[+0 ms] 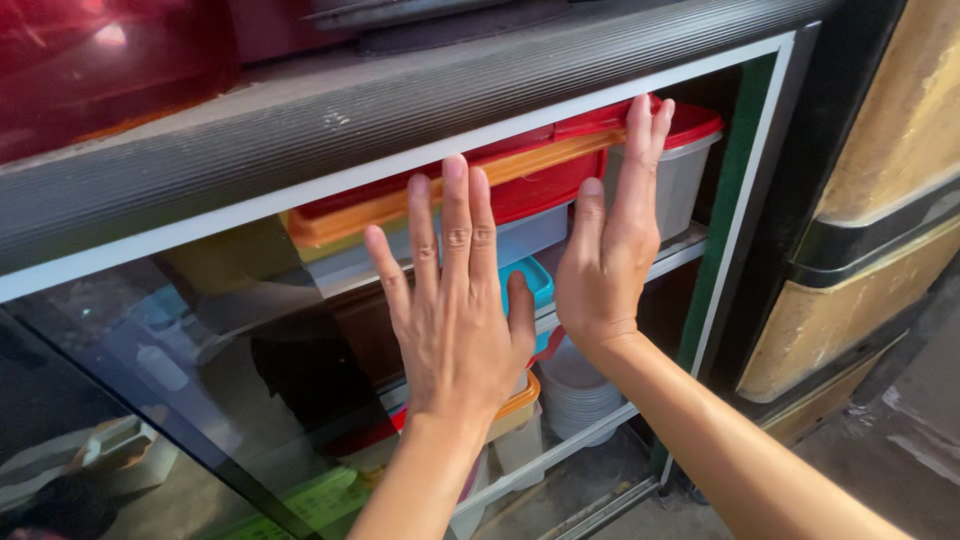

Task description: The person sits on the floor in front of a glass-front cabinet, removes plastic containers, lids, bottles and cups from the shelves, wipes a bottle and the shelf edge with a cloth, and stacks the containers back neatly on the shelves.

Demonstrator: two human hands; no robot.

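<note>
Both my hands lie flat with fingers spread on the clear sliding glass pane of a low cabinet. My left hand [455, 295] presses the glass near the middle, fingers pointing up. My right hand [610, 235] is just to its right, fingertips reaching the cabinet's top white frame [560, 110]. Behind the glass sit stacked plastic food containers: a red-lidded one [690, 150], an orange-lidded one [400, 205] and a small blue-lidded one [535, 280]. Neither hand holds anything.
A dark tinted glass pane [170, 400] covers the cabinet's left half. A ribbed grey countertop edge [300, 130] runs above. White stacked tubs [575, 390] sit on the lower shelf. A yellow and black appliance [880, 200] stands at the right, on a concrete floor [920, 440].
</note>
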